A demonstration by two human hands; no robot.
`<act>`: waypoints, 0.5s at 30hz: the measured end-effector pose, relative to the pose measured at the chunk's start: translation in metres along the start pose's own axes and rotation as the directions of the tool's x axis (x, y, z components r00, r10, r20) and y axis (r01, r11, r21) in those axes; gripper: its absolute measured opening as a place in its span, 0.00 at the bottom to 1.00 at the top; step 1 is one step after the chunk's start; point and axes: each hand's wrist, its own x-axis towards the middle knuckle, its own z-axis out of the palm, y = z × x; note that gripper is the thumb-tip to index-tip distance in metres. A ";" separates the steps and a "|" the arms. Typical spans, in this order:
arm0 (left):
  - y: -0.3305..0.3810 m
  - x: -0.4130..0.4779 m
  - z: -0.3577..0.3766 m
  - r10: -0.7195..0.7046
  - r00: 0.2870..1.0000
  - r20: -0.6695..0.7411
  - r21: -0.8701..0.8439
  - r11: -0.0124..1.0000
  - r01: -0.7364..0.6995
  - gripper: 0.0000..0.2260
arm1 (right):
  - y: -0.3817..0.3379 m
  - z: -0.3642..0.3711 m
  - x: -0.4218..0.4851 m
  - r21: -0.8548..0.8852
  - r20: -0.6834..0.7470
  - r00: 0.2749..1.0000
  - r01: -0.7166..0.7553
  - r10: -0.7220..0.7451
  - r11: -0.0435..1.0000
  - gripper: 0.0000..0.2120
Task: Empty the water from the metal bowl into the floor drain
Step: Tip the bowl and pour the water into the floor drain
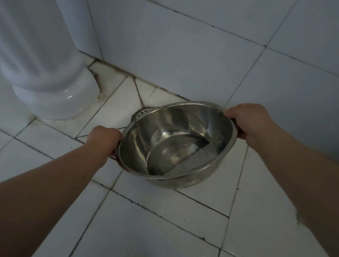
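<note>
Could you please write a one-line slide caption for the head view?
Both hands, left and right, tilt a metal bowl of water over the floor drain beside a white pedestal.

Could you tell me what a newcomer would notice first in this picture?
The metal bowl at centre, held tilted above the tiled floor by both hands, left hand and right hand on opposite rims. The floor drain peeks out behind its far rim; a white pedestal stands left.

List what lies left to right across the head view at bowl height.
White pedestal base → left hand → floor drain → metal bowl → right hand.
</note>
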 end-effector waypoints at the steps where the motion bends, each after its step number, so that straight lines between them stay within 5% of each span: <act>1: 0.000 0.000 0.000 -0.001 1.000 0.003 0.001 1.000 0.001 0.10 | 0.001 0.000 0.001 -0.001 -0.001 1.000 -0.003 0.003 1.000 0.14; 6: 0.000 0.000 0.000 0.004 1.000 0.004 0.013 1.000 -0.004 0.10 | 0.000 0.001 0.002 -0.009 -0.003 1.000 -0.001 0.001 1.000 0.05; 15: -0.001 -0.002 0.002 -0.012 0.999 -0.035 -0.088 0.996 0.009 0.11 | 0.000 0.002 0.004 0.030 -0.010 1.000 -0.022 0.022 0.999 0.04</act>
